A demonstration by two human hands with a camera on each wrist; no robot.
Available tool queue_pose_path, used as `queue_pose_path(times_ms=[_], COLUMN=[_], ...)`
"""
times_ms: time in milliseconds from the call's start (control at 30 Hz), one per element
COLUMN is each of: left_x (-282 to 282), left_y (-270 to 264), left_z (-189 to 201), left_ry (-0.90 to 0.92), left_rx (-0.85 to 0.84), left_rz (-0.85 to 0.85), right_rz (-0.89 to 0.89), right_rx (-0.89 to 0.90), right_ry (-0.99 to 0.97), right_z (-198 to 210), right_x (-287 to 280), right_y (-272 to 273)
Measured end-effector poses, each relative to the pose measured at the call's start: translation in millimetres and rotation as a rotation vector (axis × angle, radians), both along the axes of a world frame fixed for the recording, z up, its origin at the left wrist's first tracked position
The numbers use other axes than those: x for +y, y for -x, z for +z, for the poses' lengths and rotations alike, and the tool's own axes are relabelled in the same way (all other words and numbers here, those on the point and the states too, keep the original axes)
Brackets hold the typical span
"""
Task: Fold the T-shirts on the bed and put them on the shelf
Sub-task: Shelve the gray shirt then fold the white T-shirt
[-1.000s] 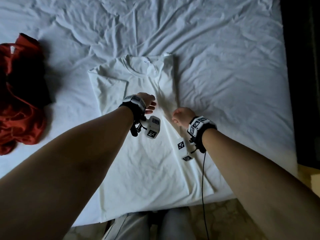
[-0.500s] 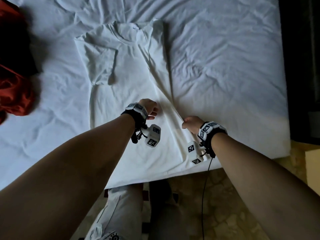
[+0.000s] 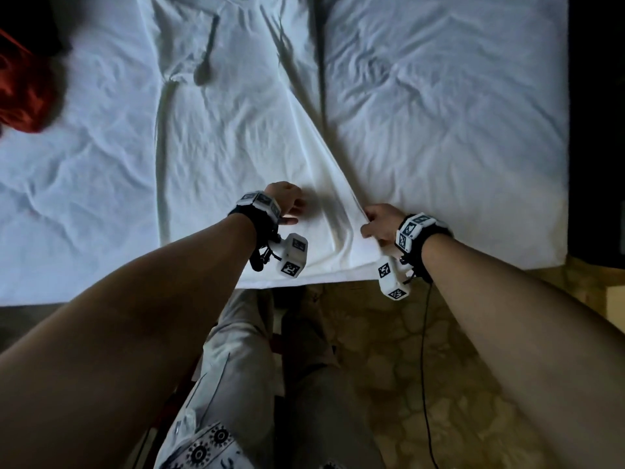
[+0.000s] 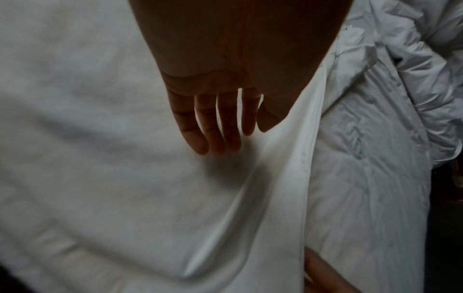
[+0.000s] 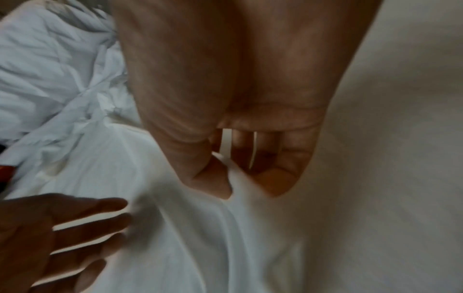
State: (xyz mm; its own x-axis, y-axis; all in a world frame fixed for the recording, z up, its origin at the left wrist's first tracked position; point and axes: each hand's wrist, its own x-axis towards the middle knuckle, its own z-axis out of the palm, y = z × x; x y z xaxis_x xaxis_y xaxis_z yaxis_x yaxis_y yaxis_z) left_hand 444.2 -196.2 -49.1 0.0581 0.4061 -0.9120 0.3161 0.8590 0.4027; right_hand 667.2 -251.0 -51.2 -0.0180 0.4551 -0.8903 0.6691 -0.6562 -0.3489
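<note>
Both your hands slid down toward hem since half second back. Right hand (image 3: 380, 223) pinching white T-shirt (image 3: 236, 130) folded right edge, thumb against fingers, probably to tug fold straight. Left hand (image 3: 287, 204) loose, fingers straight, nothing held, resting on cloth. Shirt flat on bed (image 3: 456, 130), one side folded in, wrinkly. Red garment (image 3: 20, 96) at far left.

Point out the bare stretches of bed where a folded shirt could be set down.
Bare sheet lies right of the white T-shirt, out to the bed's right edge. A narrower strip lies between the shirt and the red garment. The near edge is crowded: left hand, right hand.
</note>
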Motion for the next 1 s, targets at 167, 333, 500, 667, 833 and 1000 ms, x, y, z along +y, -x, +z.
queue_pose_path(times_ms=[167, 333, 500, 667, 833, 1000], left_x=[-26, -40, -48, -51, -61, -76], left_y=[-3, -2, 10, 20, 28, 38], left_z=[11, 21, 22, 16, 7, -5], left_ry=[0.007, 0.081, 0.150, 0.140, 0.100, 0.074], left_rx=[-0.037, -0.117, -0.216, -0.115, 0.051, 0.122], left_rz=[0.037, 0.126, 0.214, 0.195, 0.071, -0.037], right_rz=[-0.018, 0.060, 0.086, 0.080, -0.001, -0.030], right_rx=[0.168, 0.219, 0.275, 0.346, 0.237, -0.126], right_ry=[-0.053, -0.062, -0.047, 0.041, -0.090, -0.175], right_z=[39, 52, 44, 40, 32, 10], right_x=[-8, -14, -21, -19, -17, -23], right_y=[27, 69, 98, 106, 92, 65])
